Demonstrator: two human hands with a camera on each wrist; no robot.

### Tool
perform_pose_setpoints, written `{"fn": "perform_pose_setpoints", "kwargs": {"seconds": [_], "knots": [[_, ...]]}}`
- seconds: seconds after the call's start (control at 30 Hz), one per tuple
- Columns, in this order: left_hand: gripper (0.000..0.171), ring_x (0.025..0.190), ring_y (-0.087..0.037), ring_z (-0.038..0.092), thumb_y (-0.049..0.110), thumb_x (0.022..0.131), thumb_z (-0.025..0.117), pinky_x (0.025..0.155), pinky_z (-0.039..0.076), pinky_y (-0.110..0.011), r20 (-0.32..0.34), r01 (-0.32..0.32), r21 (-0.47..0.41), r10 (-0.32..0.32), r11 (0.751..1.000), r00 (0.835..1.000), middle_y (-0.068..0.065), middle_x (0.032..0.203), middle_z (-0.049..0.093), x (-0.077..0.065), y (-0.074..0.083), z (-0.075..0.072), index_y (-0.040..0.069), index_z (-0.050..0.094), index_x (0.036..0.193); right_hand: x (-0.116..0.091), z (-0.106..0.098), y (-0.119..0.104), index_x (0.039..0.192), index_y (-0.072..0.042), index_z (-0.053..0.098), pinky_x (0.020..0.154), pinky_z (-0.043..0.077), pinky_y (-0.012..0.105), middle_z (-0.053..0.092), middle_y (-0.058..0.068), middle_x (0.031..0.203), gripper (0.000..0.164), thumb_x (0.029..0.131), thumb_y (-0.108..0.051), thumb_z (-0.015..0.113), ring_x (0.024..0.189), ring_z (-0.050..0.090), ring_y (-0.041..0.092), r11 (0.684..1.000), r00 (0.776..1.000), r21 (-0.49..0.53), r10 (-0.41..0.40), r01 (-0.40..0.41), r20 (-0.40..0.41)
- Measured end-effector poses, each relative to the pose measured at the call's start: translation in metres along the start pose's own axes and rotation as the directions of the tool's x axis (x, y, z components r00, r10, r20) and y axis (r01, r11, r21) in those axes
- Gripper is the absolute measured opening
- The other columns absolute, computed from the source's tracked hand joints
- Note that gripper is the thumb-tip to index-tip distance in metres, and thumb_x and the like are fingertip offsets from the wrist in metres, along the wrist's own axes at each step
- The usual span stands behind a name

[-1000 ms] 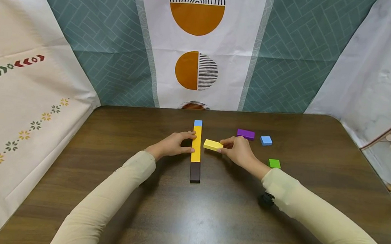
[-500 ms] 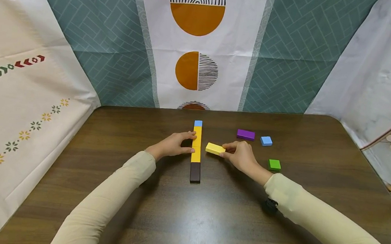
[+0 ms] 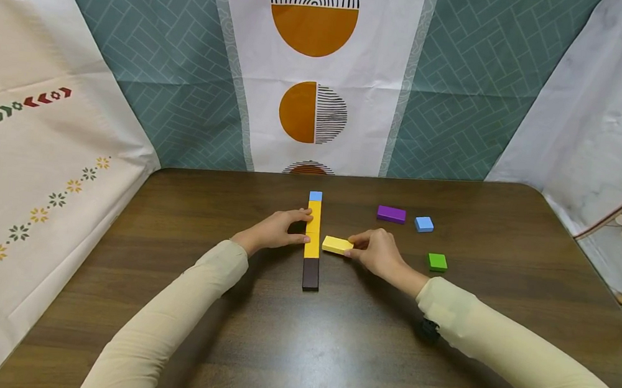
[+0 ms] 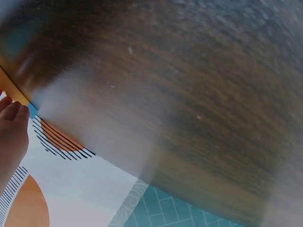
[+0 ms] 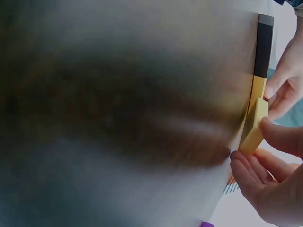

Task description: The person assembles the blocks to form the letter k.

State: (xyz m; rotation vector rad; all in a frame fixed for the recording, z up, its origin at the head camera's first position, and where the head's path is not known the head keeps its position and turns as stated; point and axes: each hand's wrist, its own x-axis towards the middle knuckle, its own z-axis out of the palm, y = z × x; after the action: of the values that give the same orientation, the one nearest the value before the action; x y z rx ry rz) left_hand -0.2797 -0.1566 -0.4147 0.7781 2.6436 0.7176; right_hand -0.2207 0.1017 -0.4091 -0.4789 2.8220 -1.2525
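Observation:
A straight row of blocks runs front to back on the table: a black block (image 3: 311, 274), two orange-yellow blocks (image 3: 312, 244) end to end, and a blue block (image 3: 316, 196) at the far end. My left hand (image 3: 276, 228) rests beside the row, index fingertip and thumb tip spread apart on the left edge of the yellow part. Between the thumb and fingers of my right hand (image 3: 379, 254) is a pale yellow block (image 3: 336, 245), pinched by its right end. Its left end points at the row, a narrow gap away. In the right wrist view the pale yellow block (image 5: 254, 126) overlaps the row.
Right of the row lie a purple block (image 3: 391, 214), a small blue block (image 3: 423, 224) and a green block (image 3: 437, 262). The brown wooden table (image 3: 251, 350) ends at a patterned cloth (image 3: 447, 126) behind it.
My right hand has brought the pale yellow block toward the table's front, shifting slightly right and then back left toward the row. The left hand and the row have stayed put.

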Motion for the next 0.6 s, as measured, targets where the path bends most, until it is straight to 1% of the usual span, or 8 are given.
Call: {"fn": "perform_pose_setpoints", "kwargs": {"seconds": [0.27, 0.47, 0.6], "knots": [[0.064, 0.145, -0.022, 0.022, 0.033, 0.092, 0.065, 0.116, 0.022, -0.04, 0.0, -0.018, 0.007, 0.018, 1.0, 1.0, -0.005, 0.155, 0.03, -0.0005, 0.001, -0.0009, 0.004, 0.043, 0.144, 0.0003, 0.0001, -0.0045, 0.102, 0.006, 0.073, 0.067, 0.056, 0.033, 0.073, 0.015, 0.089, 0.032, 0.076, -0.011, 0.082, 0.075, 0.066, 0.02, 1.0, 1.0, -0.028, 0.002, -0.001, 0.028], [0.064, 0.145, -0.021, 0.022, 0.033, 0.092, 0.066, 0.116, 0.022, -0.039, 0.001, -0.011, 0.017, 0.011, 1.0, 1.0, -0.005, 0.155, 0.031, -0.0012, 0.0022, -0.0013, 0.004, 0.043, 0.144, 0.0008, 0.0014, -0.007, 0.099, 0.006, 0.073, 0.065, 0.056, 0.031, 0.073, 0.014, 0.086, 0.031, 0.075, -0.011, 0.082, 0.071, 0.065, 0.017, 0.998, 0.999, -0.069, -0.003, 0.006, 0.049], [0.065, 0.145, -0.021, 0.022, 0.033, 0.092, 0.066, 0.116, 0.022, -0.039, 0.002, -0.003, 0.02, 0.003, 1.0, 1.0, -0.005, 0.155, 0.031, -0.0014, 0.0033, -0.0015, 0.004, 0.042, 0.144, 0.0005, 0.0022, -0.0078, 0.098, 0.005, 0.074, 0.064, 0.055, 0.03, 0.073, 0.012, 0.084, 0.03, 0.074, -0.011, 0.083, 0.069, 0.065, 0.016, 0.998, 0.999, -0.069, -0.003, 0.006, 0.054]]}}
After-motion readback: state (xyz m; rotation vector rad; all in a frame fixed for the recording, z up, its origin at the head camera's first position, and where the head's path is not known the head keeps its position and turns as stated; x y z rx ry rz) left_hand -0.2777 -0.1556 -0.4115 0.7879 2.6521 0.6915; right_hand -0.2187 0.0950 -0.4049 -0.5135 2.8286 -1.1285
